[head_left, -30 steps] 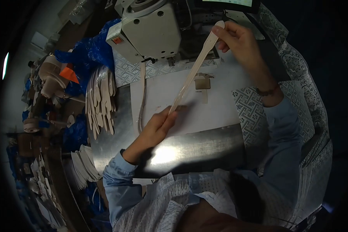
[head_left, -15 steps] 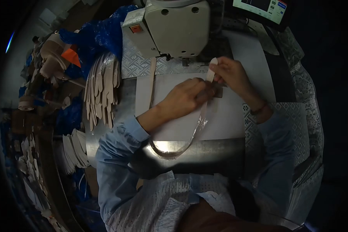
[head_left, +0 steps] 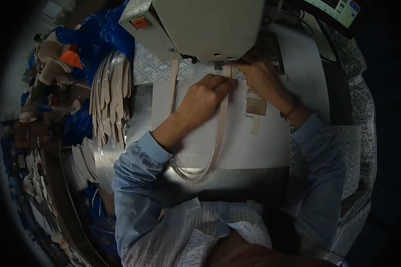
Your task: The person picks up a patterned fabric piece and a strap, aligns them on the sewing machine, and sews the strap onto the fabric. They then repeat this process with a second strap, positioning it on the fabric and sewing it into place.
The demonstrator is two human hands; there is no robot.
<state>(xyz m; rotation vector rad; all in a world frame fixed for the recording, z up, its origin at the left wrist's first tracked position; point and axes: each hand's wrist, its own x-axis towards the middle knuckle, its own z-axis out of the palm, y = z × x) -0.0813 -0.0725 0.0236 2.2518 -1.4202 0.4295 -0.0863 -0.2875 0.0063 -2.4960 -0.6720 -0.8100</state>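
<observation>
A pale beige strap (head_left: 219, 129), partly in shiny clear film, hangs in a loop over the table's front edge. One end lies by the presser foot (head_left: 218, 66) of a sewing machine (head_left: 209, 29). My left hand (head_left: 202, 99) is closed, its fingers pinching the strap just below that end. My right hand (head_left: 262, 80) comes in from the right, fingertips at the strap's end, partly in shadow under the machine head. To the right of the strap, a small tan rectangular piece (head_left: 256, 107) with a pale tab lies on the white sheet (head_left: 267, 147).
A bundle of beige straps (head_left: 111, 95) hangs at the left, below blue plastic (head_left: 104, 31). More pale strips (head_left: 83, 161) and a small fan (head_left: 53, 55) are farther left. A lit screen (head_left: 338, 13) stands at the upper right. Patterned sheets (head_left: 349, 160) lie at the right.
Both hands have moved the strap's end forward and left to the presser foot. The tan piece, mostly covered before, now shows fully. The view has shifted closer to the machine.
</observation>
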